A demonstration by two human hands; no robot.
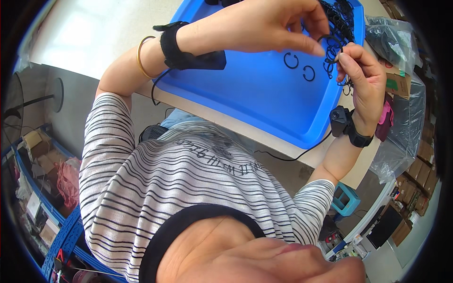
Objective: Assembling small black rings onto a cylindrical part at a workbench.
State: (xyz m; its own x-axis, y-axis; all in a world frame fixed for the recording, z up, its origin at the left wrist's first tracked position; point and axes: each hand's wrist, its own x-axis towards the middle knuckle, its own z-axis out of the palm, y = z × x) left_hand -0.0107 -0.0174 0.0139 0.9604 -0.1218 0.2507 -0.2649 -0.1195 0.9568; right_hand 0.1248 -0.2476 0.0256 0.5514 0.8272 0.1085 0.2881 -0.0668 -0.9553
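My right hand (362,75) pinches a black retaining ring (340,43) between thumb and fingers over the right side of a blue tray (255,101). My left hand (271,26) hovers beside that ring, its thumb and fingers curved but apart, the tips slightly blurred. Several more black rings cluster below and behind the held one, partly hidden by my right fingers. Two loose C-shaped retaining rings, one left (291,60) and one right (308,73), lie flat on the tray floor.
A tangled pile of black rings (340,19) fills the tray's far right corner. The tray rests on a pale table (94,42). Clear plastic sheeting (401,122) and a cardboard box (401,85) are at the right. A black cable (292,159) runs along the tray's near edge.
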